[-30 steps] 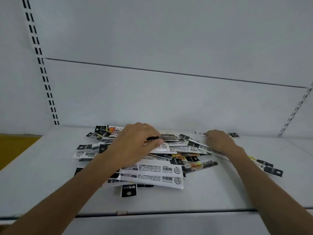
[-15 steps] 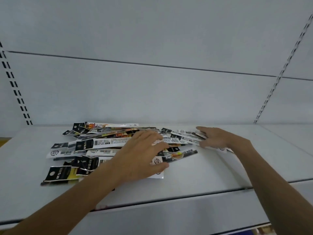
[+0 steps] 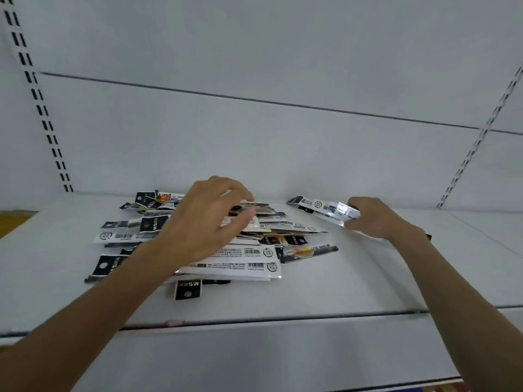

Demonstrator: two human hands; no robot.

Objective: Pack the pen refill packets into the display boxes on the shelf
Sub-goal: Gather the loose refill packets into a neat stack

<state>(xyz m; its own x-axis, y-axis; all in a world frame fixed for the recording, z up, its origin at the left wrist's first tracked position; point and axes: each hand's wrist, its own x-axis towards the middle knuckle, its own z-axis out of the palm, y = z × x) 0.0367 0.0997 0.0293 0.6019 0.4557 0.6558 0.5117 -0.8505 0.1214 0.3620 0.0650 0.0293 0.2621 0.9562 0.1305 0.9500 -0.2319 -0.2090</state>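
Head view: white shelf (image 3: 353,284), refill packets (image 3: 254,253) heaped; slotted uprights (image 3: 42,108).

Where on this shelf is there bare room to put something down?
Bare shelf lies between the pile of packets and the front edge, and right of the right hand gripping a few packets. The middle, under the left hand, is crowded.

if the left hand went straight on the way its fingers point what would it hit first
The pile of pen refill packets: the left hand points forward and right, fingertips just over its top packets. It may already touch; depth is unclear.
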